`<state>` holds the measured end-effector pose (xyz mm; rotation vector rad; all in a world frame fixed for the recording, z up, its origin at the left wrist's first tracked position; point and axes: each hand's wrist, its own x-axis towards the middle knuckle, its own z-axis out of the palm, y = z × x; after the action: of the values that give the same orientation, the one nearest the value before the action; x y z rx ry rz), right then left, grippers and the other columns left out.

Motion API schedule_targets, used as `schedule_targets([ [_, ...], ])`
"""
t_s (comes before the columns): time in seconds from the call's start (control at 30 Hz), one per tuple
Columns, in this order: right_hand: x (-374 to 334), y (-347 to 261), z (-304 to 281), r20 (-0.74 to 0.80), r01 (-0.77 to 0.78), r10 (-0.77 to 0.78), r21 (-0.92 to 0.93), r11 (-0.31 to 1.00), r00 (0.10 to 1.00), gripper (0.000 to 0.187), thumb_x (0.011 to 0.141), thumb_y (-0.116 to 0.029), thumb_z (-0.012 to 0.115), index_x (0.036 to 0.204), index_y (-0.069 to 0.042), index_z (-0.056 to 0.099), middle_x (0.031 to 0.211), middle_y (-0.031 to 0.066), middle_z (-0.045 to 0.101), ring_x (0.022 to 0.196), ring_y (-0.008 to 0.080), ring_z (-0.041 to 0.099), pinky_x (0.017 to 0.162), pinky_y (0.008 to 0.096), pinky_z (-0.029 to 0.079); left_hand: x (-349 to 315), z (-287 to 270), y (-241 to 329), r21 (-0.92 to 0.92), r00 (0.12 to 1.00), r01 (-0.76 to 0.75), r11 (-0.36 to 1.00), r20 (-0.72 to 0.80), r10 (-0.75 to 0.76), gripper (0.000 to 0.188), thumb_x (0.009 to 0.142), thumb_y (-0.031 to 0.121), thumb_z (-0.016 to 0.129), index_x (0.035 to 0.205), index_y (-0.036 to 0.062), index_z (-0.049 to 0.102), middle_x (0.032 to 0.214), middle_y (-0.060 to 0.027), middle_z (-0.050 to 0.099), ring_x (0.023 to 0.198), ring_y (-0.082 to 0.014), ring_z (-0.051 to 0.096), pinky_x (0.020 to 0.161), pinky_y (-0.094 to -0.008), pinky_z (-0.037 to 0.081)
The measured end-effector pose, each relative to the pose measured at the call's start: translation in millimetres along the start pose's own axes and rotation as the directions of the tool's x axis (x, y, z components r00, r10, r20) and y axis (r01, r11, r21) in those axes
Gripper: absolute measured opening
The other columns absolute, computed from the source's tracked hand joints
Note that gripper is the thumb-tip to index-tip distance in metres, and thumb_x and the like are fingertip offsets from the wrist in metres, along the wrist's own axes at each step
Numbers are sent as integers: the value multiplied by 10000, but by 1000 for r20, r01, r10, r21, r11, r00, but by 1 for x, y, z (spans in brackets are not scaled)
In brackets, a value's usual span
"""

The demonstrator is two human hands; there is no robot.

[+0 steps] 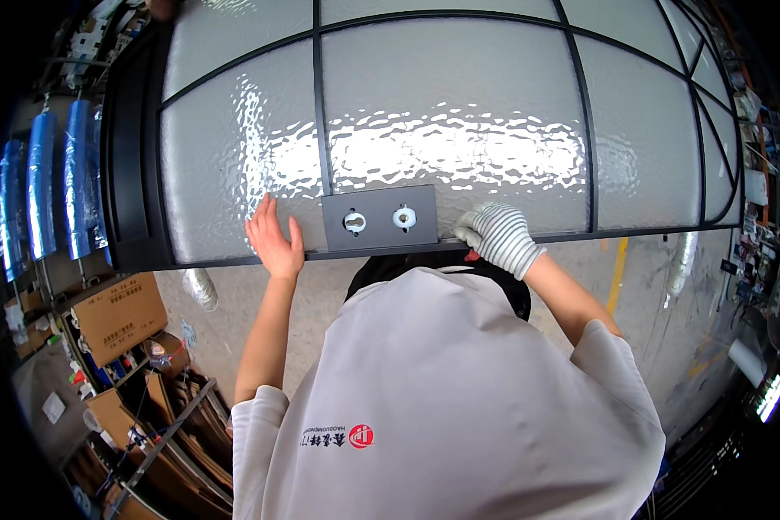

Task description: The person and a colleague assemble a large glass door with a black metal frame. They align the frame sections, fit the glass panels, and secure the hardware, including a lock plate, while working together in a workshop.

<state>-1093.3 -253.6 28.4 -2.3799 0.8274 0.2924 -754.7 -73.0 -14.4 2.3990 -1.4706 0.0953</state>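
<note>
Head view: the bare left hand point(275, 238), fingers spread, presses flat on the frosted glass door point(459, 139); the gloved right hand point(497, 236) curls over its edge beside the grey lock plate point(380, 218), apparently steadying it.

One glazed door panel point(459, 130) lies before me, its dark frame holding textured glass. One grey lock plate point(379, 217) sits at its near edge, pierced by two holes point(354, 223). My two hands are on it: one bare left hand point(275, 240), one gloved right hand point(497, 236). Three blue-wrapped rolls point(42, 182) hang at left, beside one large cardboard box point(117, 316).
</note>
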Motion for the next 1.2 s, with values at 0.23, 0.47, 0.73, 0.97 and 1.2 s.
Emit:
schedule_targets([
  [0.23,1,2,-12,170,-250,200,359,899,965,277,882,-352,543,910,-125,700,875,97,671,821,273,646,727,408,511,0,2,0,-12,1000,-8,1000,-10,8,445,844,205,562,1244,18,500,1354,-126,479,1256,-312,427,1099,-522,205],
  [0.47,-1,-11,3,-53,-17,14,-42,999,998,302,886,-367,534,886,-102,679,803,119,655,791,308,639,708,423,509,0,0,0,-11,1000,0,1000,-2,0,436,840,201,568,1235,29,505,1348,-127,485,1257,-310,424,1100,-519,206],
  [0.73,0,-20,-7,52,-146,154,-126,981,987,320,894,-347,515,821,-75,667,783,146,662,780,317,645,702,433,515,0,-1,1,-3,1000,12,1000,1,-12,427,843,205,567,1232,42,508,1350,-119,484,1254,-302,426,1101,-520,202],
  [0.97,7,-29,-11,69,-129,141,-160,979,988,308,884,-332,531,847,-57,665,796,135,664,808,306,645,710,430,524,-1,-1,0,6,1000,17,1000,4,-17,428,847,211,565,1235,42,509,1353,-117,481,1253,-296,425,1103,-519,197],
  [1.2,10,-26,-20,225,-224,215,16,974,950,325,895,-364,523,873,-81,679,736,149,657,774,309,652,703,424,515,0,2,1,-6,1000,15,1000,-8,-15,424,851,204,556,1240,39,517,1347,-116,495,1252,-298,434,1096,-520,205],
])
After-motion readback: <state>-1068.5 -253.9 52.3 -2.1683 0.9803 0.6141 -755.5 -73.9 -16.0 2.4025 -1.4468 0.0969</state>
